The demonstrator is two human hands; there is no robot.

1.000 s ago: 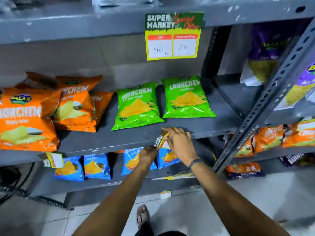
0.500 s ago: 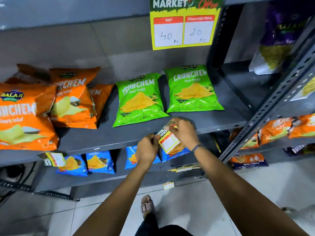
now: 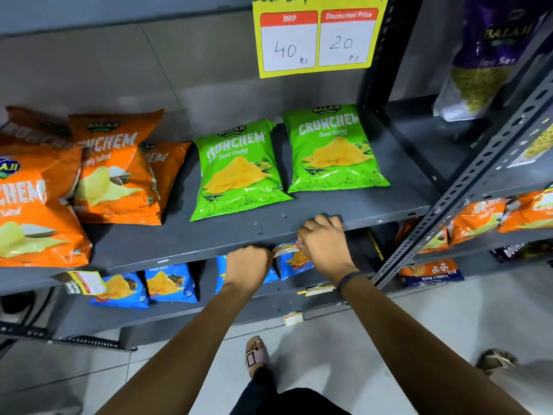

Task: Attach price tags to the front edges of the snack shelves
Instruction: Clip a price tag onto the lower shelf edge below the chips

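A small price tag [image 3: 284, 248] is pressed against the front edge of the grey middle shelf [image 3: 185, 244], below two green chip bags [image 3: 239, 172]. My left hand [image 3: 248, 265] grips the tag's left end in a fist. My right hand [image 3: 324, 244] pinches its right end, fingers curled over the shelf lip. Most of the tag is hidden between the hands. Another tag [image 3: 85, 283] hangs on the same edge at the left, under the orange chip bags [image 3: 116, 175]. A large yellow tag [image 3: 317, 37] reading 40 and 20 hangs from the shelf above.
Blue chip bags [image 3: 169, 283] lie on the lower shelf, which carries small tags [image 3: 315, 290] on its edge. A slotted grey upright [image 3: 466, 178] slants at the right, with orange bags [image 3: 478, 218] and a purple bag [image 3: 490, 55] beyond. My sandalled foot [image 3: 256, 354] stands on the tiled floor.
Both hands brought the tag up from below the shelf and now hold it flat against the shelf's front edge. The camera moved closer and lower.
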